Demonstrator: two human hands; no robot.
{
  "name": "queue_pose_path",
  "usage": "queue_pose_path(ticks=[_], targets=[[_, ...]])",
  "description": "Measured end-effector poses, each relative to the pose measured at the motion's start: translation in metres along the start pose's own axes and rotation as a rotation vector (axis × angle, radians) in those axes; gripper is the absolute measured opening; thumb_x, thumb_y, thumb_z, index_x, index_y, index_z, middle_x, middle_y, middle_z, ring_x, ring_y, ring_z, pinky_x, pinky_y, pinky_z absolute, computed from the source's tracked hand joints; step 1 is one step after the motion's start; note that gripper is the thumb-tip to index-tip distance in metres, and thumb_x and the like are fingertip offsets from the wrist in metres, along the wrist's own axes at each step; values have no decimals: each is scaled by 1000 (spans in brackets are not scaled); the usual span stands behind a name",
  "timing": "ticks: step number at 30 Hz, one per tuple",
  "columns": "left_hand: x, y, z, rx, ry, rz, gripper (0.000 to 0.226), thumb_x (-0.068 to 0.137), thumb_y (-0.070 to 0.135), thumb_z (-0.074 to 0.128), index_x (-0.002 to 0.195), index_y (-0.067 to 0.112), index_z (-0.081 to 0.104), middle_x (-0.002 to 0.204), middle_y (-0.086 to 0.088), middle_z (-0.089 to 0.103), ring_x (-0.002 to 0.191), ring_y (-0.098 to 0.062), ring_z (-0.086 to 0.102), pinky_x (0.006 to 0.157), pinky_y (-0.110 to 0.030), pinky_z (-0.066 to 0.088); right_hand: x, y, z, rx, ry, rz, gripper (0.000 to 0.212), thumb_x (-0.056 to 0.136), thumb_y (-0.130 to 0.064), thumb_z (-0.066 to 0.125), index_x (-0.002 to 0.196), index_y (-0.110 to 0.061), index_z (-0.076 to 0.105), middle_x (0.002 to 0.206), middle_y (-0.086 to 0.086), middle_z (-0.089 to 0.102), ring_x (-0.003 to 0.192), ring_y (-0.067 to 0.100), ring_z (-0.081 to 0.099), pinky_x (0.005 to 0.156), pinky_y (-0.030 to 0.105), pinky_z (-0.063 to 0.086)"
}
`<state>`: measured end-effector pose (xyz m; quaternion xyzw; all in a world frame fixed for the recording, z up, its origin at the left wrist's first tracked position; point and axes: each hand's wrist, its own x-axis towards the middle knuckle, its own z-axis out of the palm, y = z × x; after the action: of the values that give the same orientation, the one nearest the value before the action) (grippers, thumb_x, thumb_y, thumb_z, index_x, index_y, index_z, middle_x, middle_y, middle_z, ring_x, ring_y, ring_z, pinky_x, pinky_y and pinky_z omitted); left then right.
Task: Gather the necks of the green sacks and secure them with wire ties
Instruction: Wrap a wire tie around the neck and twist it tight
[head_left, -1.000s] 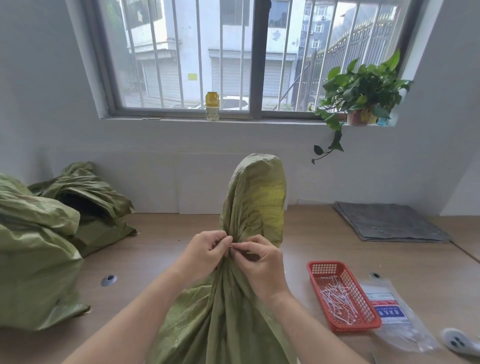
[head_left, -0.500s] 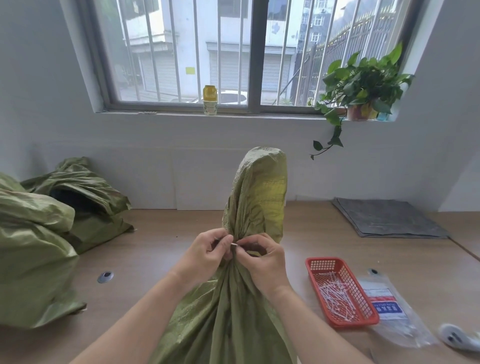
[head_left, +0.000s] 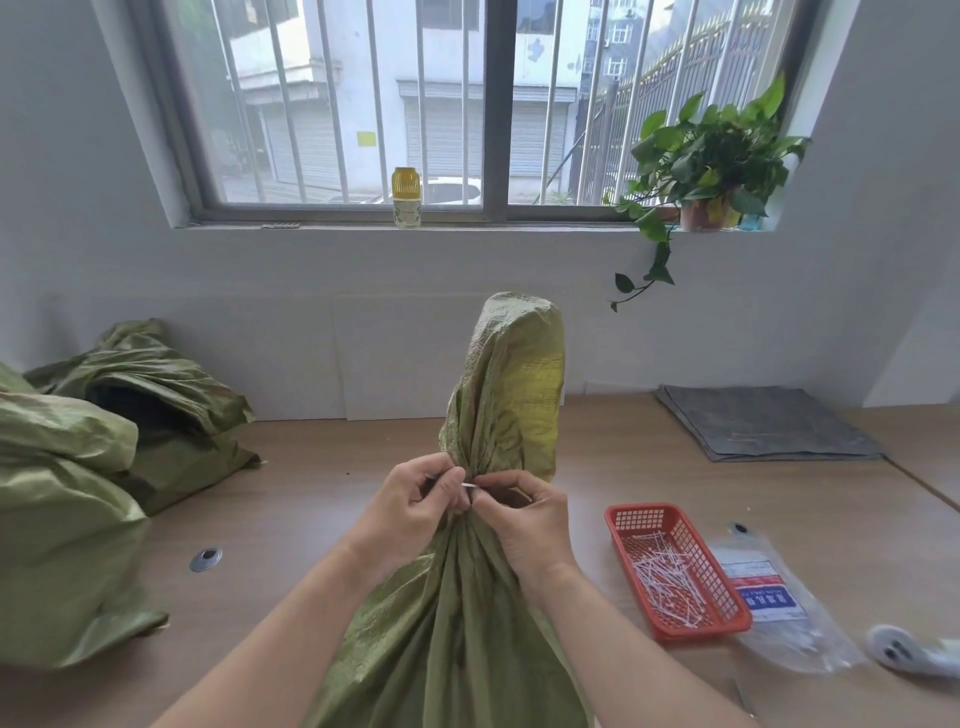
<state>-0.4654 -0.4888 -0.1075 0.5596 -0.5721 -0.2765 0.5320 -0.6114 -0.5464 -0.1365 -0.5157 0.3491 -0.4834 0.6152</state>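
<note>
A pale grey wall (head_left: 311, 322) rises behind the wooden worktop (head_left: 322, 493). Daylight comes through a wide barred window (head_left: 488, 104) above it. On the sill (head_left: 519, 227) stand a yellow jar (head_left: 407, 197) and, at the right end, a trailing potted plant (head_left: 711, 156). A folded grey mat (head_left: 763, 423) lies at the worktop's far right edge.

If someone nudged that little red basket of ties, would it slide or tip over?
The red basket is low and wide, so it would probably slide across the table rather than tip. It looks like thin plastic mesh holding only a shallow scatter of white ties, so likely light. Jolted hard, ties might slip through the holes.
</note>
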Motion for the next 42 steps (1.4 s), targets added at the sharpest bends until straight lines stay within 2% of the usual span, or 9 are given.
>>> queue_pose_path(ticks=[3,5,8,13,16,20,25,35,42], targets=[[-2,-2,1,-8,-2,-8,32,106,12,55,76,3,63,70,-3,65,72,-18,58,74,-36,48,-2,0,-2,-10,4,-31,12,77,-4,87,86,-10,82,86,12,80,87,29,78,81,38,64],[-3,-6,0,1,-5,-25,35,105,23,56,70,16,63,69,-6,66,70,-22,58,73,-45,49,-2,2,-3,-50,17,-74,13,78,-1,85,86,-11,82,88,10,80,86,26,78,81,36,63],[-3,-12,-3,33,14,-57,39,104,28,56,71,9,60,65,-16,62,64,-25,55,69,-54,49,-3,5,-5,-106,23,-148,17,79,1,84,85,-16,83,92,8,78,85,23,77,82,33,62],[-1,-12,-4,-64,56,-110,49,101,39,58,73,-1,60,61,-10,59,59,-25,56,61,-41,49,-5,6,-5,-242,-5,-225,12,80,-12,88,88,-19,84,93,-2,75,86,15,77,83,29,62],[0,-12,-5,-102,53,-116,51,99,47,59,79,0,64,64,-10,61,60,-25,58,59,-37,50,-6,5,-4,-362,18,-299,8,82,-17,87,89,-19,83,90,-6,73,82,10,75,80,26,62],[-1,-8,-6,-167,66,-72,59,90,57,61,91,-2,59,72,-9,61,67,-25,58,59,-32,51,-6,5,-2,-541,47,-403,6,87,-26,83,91,-21,83,88,-14,70,79,6,72,75,26,61],[-3,-7,-7,-237,96,-61,44,94,42,48,94,0,62,75,-9,59,71,-24,60,60,-28,52,-9,4,1,-633,86,-459,11,94,-29,75,91,-20,80,89,-15,67,77,6,69,71,22,58],[-7,-9,-9,-221,112,-62,34,92,31,57,97,-2,60,74,-3,57,73,-25,59,62,-31,49,-11,3,4,-695,159,-478,6,91,-24,76,89,-21,80,88,-13,68,74,4,68,68,14,54],[-10,-5,-10,-232,123,-98,34,90,32,57,97,-1,60,74,-3,57,75,-25,58,65,-36,48,-11,-1,6,-711,177,-383,3,86,-26,79,89,-26,78,89,-12,68,75,2,68,69,5,47]])
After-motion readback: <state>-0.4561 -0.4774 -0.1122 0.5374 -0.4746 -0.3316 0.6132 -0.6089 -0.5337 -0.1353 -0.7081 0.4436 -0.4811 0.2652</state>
